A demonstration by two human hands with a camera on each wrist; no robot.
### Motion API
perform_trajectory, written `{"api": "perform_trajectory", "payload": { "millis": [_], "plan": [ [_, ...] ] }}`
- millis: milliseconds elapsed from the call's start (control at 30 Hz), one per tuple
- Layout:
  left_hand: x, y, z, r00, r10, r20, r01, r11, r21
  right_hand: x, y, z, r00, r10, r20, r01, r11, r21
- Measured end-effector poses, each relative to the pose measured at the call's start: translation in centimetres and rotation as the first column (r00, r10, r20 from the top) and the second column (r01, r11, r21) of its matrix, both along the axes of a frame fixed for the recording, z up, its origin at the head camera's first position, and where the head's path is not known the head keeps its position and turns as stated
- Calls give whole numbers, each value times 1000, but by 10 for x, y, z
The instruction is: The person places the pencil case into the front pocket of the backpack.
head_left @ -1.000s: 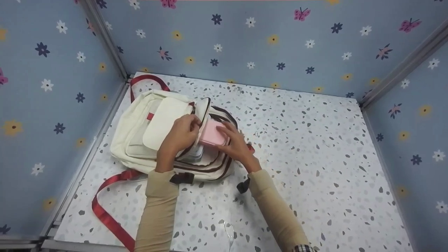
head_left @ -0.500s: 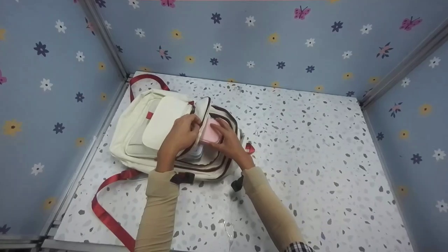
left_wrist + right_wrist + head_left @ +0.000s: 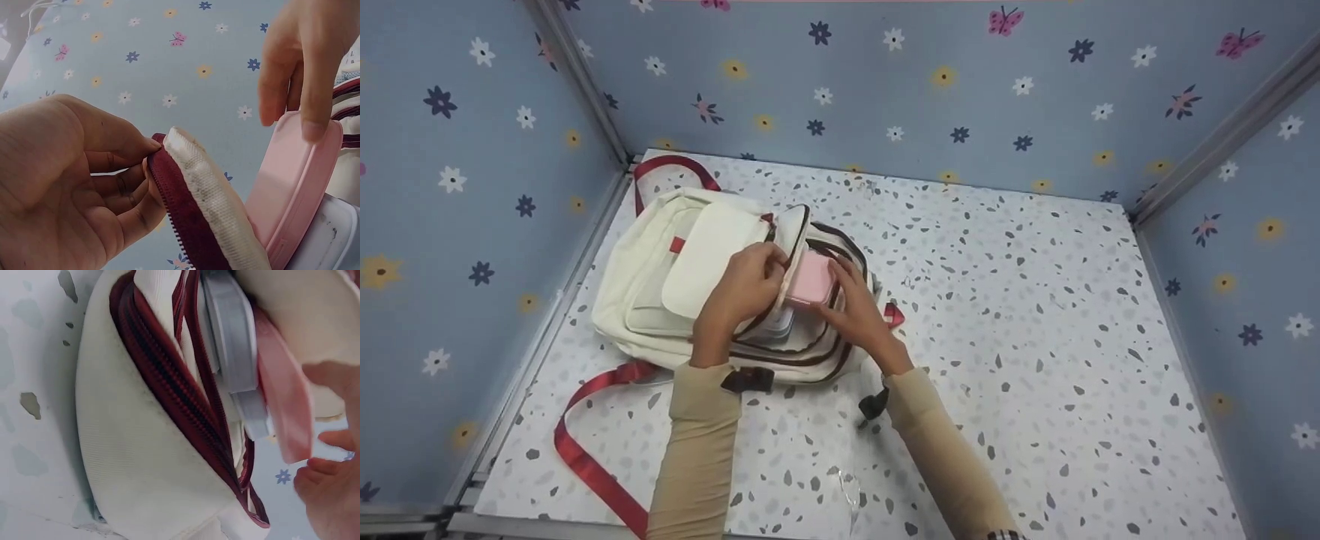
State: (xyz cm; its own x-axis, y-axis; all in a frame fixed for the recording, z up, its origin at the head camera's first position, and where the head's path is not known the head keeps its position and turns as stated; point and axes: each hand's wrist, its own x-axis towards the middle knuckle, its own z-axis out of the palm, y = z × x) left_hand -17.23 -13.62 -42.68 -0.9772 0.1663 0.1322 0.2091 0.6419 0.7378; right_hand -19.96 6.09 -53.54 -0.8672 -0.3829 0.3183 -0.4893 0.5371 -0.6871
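A cream backpack (image 3: 649, 281) with dark red zips lies on the speckled table, its front pocket unzipped. My left hand (image 3: 744, 289) pinches the zipped edge of the pocket flap (image 3: 205, 208) between thumb and fingers, lifting it. From the pocket mouth sticks out a pink case (image 3: 811, 279) with rounded corners, its inner end hidden under the flap. My right hand (image 3: 855, 311) is at the case's outer end; in the left wrist view a straight fingertip (image 3: 313, 130) rests on that end. Beside the case, pale grey-white cases (image 3: 233, 337) sit in the pocket.
A red strap (image 3: 592, 469) trails towards the table's front left, and another red strap (image 3: 675, 161) loops at the back. Black buckles (image 3: 748, 379) lie by the bag's near side. Flower-patterned panels (image 3: 915, 97) enclose the table on three sides.
The pink case has slid further left into the pocket, and my right hand has shifted its fingers along the outer end. My left hand keeps its pinch on the flap.
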Motion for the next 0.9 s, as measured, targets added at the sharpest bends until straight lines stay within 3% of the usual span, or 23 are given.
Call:
{"api": "perform_trajectory", "payload": {
  "millis": [233,467,600,900],
  "plan": [
    [1,1,-1,1000,-6,16,5,1000,17,31,10,2,995,-8,100,7,1000,5],
    [2,2,0,1000,-8,1,8,1000,18,42,14,0,984,67,165,-72,997,23],
    [3,2,-1,1000,-20,-15,20,1000,18,42,14,-2,985,84,151,-92,995,46],
    [6,3,0,998,-36,-47,37,999,17,44,-3,-1,993,108,39,-112,987,117]
  ]
}}
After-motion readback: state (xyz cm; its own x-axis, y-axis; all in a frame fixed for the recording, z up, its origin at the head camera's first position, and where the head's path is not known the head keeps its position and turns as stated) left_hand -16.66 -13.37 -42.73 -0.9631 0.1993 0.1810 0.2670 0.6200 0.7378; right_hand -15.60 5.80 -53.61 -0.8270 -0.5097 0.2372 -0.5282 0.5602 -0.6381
